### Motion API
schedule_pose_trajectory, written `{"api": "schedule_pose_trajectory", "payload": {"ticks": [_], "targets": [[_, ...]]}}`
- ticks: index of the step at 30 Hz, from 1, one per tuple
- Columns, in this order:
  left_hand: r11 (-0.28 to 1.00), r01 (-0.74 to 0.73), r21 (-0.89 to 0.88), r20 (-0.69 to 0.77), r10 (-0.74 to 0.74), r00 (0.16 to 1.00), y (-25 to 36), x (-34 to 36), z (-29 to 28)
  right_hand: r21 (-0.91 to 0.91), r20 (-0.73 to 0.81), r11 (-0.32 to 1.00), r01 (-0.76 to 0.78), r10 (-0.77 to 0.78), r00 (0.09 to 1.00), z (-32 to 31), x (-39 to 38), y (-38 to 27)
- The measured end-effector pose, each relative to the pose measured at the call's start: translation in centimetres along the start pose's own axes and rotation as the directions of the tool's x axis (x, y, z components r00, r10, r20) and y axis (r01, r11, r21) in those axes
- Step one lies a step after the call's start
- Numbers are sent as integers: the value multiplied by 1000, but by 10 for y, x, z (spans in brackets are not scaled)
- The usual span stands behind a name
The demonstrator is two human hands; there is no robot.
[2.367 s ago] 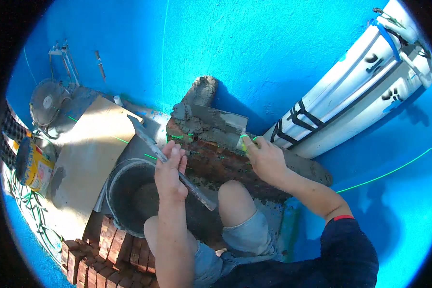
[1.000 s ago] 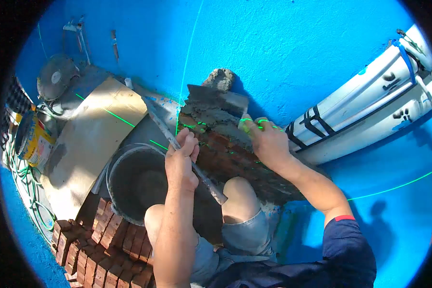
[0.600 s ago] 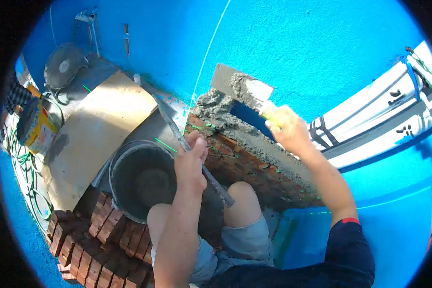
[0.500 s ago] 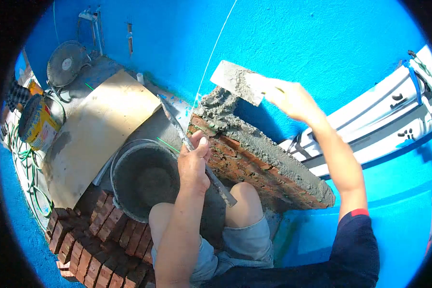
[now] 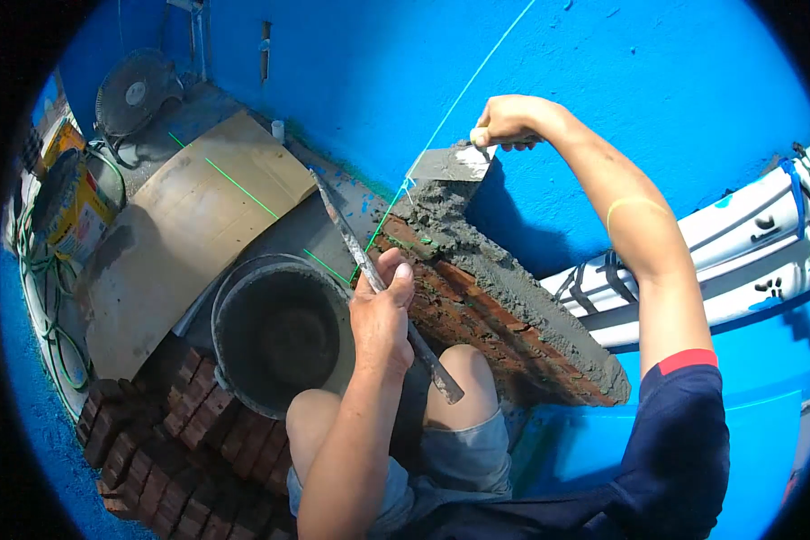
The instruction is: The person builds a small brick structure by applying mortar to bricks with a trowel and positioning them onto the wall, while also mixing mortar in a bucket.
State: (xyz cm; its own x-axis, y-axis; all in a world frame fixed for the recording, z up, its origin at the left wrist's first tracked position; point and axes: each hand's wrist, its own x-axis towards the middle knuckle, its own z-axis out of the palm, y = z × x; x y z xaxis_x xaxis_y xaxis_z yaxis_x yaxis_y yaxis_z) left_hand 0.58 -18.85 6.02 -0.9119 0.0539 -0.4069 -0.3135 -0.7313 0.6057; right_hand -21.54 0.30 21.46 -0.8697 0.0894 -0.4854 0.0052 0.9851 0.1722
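My right hand [image 5: 513, 123] grips a trowel by its handle, which is mostly hidden by the fingers. The trowel's flat grey blade [image 5: 443, 166] lies against a mound of wet mortar [image 5: 434, 202] at the far end of a low brick wall [image 5: 490, 310]. A thick mortar layer covers the wall's top. Closed around a long, thin, mortar-stained bar [image 5: 436, 367], my left hand [image 5: 382, 315] is over the space between the wall and a black bucket [image 5: 223, 315]. The bar slants from far left down to my right knee. A taut green string [image 5: 466, 90] passes close to the blade.
Stacked red bricks [image 5: 184, 450] lie at the lower left. Beyond the bucket rests a tan board [image 5: 184, 225], with a yellow bucket [image 5: 85, 220] and a fan [image 5: 137, 94] farther off. White strapped lengths [image 5: 747, 225] lean along the blue wall [image 5: 666, 81] at right.
My right hand has swung farther away and turned at the wrist, bringing the blade down onto the mortar mound. My left hand keeps its hold on the bar. The view has shifted slightly.
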Motion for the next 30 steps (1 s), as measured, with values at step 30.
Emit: {"api": "schedule_pose_trajectory", "payload": {"ticks": [30], "targets": [[999, -1, 43, -13, 2, 1000, 7, 7, -5, 588, 283, 806, -71, -123, 951, 20, 29, 12]]}}
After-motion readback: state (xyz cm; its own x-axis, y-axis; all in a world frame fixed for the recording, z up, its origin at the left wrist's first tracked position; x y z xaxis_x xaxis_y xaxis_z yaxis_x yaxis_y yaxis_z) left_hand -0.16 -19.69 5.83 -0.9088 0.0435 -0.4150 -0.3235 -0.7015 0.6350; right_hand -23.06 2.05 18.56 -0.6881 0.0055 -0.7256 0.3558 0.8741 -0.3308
